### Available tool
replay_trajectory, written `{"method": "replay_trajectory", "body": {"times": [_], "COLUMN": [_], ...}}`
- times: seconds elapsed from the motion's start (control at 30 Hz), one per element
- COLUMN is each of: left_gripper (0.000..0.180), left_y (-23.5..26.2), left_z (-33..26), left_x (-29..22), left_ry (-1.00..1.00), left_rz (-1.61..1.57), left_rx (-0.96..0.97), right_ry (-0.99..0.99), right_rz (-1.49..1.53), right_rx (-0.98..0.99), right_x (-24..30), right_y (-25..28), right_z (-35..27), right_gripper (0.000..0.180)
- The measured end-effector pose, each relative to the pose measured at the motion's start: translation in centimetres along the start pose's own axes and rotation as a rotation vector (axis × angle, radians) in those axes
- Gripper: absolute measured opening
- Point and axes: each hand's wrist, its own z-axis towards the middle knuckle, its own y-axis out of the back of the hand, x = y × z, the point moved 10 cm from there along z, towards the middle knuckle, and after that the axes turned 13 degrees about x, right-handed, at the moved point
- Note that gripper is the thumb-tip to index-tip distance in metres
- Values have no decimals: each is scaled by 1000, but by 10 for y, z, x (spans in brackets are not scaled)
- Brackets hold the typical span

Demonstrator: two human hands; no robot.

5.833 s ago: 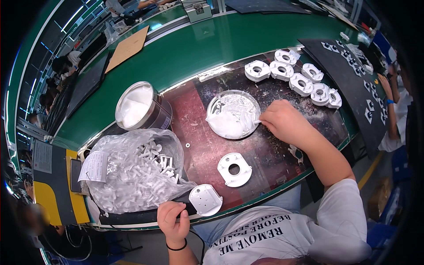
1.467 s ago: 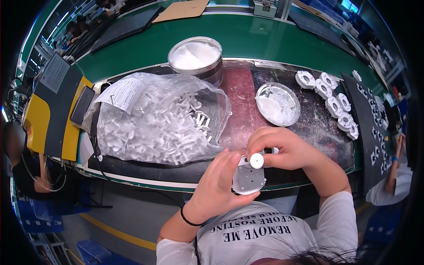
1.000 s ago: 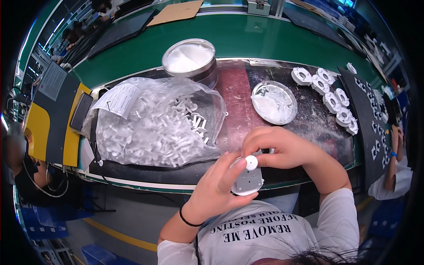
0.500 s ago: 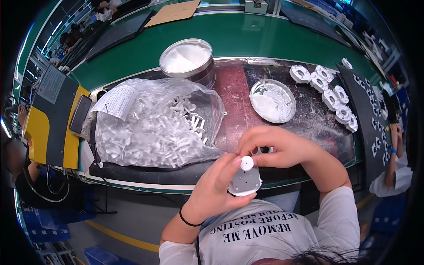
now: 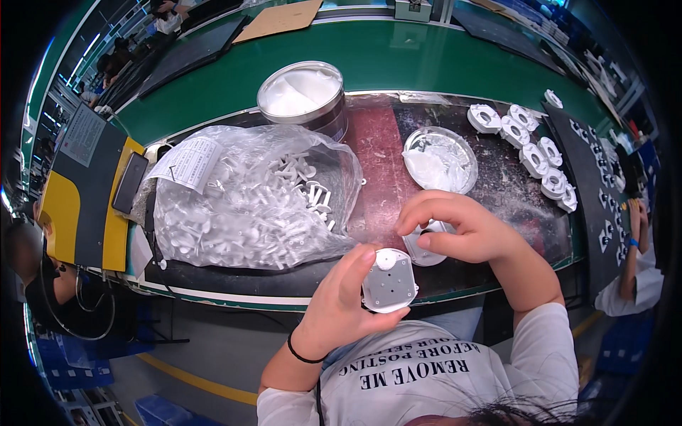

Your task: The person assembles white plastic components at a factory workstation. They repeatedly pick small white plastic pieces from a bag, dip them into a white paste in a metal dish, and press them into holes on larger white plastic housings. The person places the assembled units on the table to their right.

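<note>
My left hand grips a rounded gearbox housing, white with a grey plate and small dark holes, between thumb and fingers. A white gear sits at the housing's top end. My right hand is a little to the right, its thumb and forefinger apart, with no held thing showing. Below and behind those fingers, a second white housing rests at the bench's near edge, partly covered by the hand. A clear plastic bag of small white stemmed parts lies left of my hands.
A round metal tin with a white bag inside stands behind. A shallow metal dish holds clear plastic. Several white ring-shaped parts lie at right beside a dark board with small parts. A yellow-and-black machine stands left; other people are nearby.
My right hand has let go of the white gear and moved right, away from the held housing. The gear now sits flat on the housing, which my left hand still holds.
</note>
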Motion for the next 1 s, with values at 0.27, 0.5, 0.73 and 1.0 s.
{"method": "replay_trajectory", "body": {"times": [0.27,0.5,0.73,1.0], "left_gripper": [98,98,98,96], "left_y": [20,42,30,28], "left_z": [13,157,270,296], "left_x": [9,54,167,261], "left_ry": [89,202,439,517], "left_rz": [203,142,310,366], "left_rx": [36,165,63,-55], "right_ry": [-71,-119,-148,-45], "right_rz": [-141,-179,-553,-601], "right_rx": [-189,-790,-786,-715], "right_x": [14,-46,-47,-46], "right_y": [42,136,147,143], "right_z": [-23,-117,-125,-118], "right_gripper": [19,14,12,13]}}
